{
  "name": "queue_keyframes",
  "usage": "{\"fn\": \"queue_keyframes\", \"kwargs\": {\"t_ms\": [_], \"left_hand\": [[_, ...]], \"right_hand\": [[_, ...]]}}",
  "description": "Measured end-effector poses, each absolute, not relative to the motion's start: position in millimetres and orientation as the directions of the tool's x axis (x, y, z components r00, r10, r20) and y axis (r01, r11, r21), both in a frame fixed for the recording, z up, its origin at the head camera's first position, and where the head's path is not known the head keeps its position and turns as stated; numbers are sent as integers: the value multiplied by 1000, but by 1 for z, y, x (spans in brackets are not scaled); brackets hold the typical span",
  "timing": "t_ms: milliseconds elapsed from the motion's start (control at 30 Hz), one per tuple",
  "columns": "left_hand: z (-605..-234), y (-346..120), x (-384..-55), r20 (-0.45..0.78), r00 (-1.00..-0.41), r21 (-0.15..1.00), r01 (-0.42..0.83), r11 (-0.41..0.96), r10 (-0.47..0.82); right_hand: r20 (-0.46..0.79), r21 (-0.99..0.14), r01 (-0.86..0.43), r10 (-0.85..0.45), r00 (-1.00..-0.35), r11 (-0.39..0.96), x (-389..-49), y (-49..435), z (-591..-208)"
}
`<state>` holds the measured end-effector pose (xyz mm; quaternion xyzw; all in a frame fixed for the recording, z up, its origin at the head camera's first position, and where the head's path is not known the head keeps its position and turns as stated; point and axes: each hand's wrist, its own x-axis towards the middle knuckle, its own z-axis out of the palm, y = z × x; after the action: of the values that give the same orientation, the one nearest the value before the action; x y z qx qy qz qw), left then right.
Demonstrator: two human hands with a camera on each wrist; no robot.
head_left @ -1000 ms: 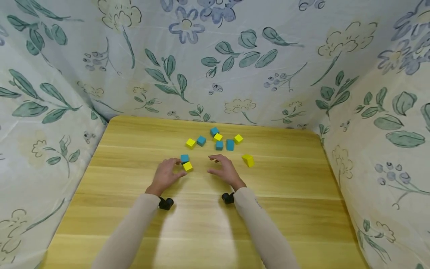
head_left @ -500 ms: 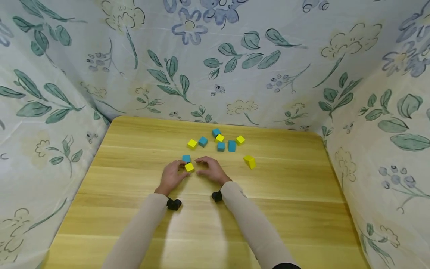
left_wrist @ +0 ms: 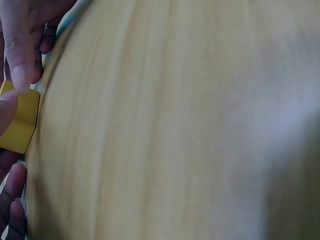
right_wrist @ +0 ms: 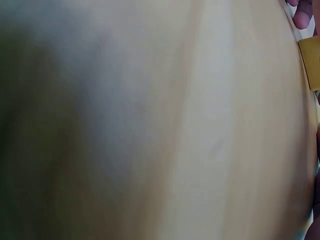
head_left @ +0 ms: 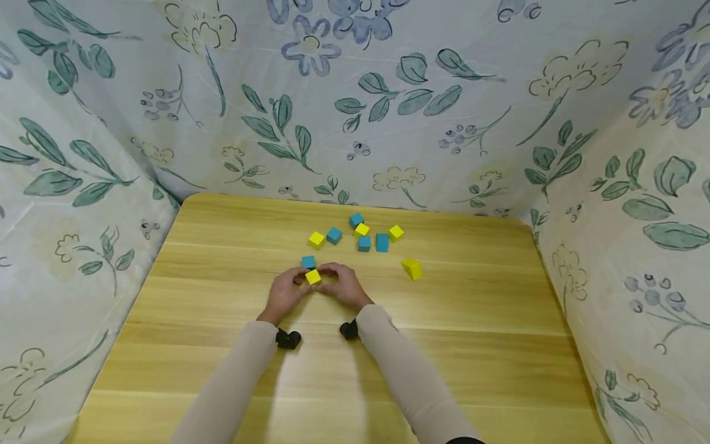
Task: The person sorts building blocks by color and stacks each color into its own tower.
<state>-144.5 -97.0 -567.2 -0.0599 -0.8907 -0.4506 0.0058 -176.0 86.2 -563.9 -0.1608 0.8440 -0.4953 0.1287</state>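
A yellow cube (head_left: 313, 277) sits between the two hands in the head view, just in front of a blue block (head_left: 308, 263). My left hand (head_left: 285, 295) holds the yellow cube from its left side, fingers curved. From the right, my right hand (head_left: 345, 287) curves its fingers and thumb round the same cube. Two digits lie over the face of the yellow cube (left_wrist: 22, 122) in the left wrist view. Only a corner of the yellow cube (right_wrist: 311, 62) shows at the right edge of the right wrist view, with fingertips beside it.
Farther back on the wooden table (head_left: 471, 345) stand several loose blocks, among them a yellow block (head_left: 317, 240), a blue block (head_left: 334, 235) and a blue block (head_left: 382, 242). A yellow wedge-like block (head_left: 412, 269) lies to the right. Flowered cloth (head_left: 310, 123) walls the table's back and sides.
My right hand has moved left from the middle of the table to the yellow cube. My left hand has drawn in round the cube, and the other blocks stay put.
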Motion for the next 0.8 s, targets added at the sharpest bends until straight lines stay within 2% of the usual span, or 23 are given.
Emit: {"fn": "queue_keyframes", "kwargs": {"t_ms": [200, 433, 800], "left_hand": [[-567, -92, -145, 94, -990, 795, 137, 591, 103], [-564, -85, -145, 27, -992, 819, 91, 567, 120], [-565, -73, -147, 6, -984, 815, 108, 569, 178]], "right_hand": [[-62, -876, -125, -366, -929, 466, -175, 85, -567], [-38, -873, -122, -315, -948, 472, -172, 91, -565], [-31, -853, -96, -233, -972, 513, -162, 102, -563]]}}
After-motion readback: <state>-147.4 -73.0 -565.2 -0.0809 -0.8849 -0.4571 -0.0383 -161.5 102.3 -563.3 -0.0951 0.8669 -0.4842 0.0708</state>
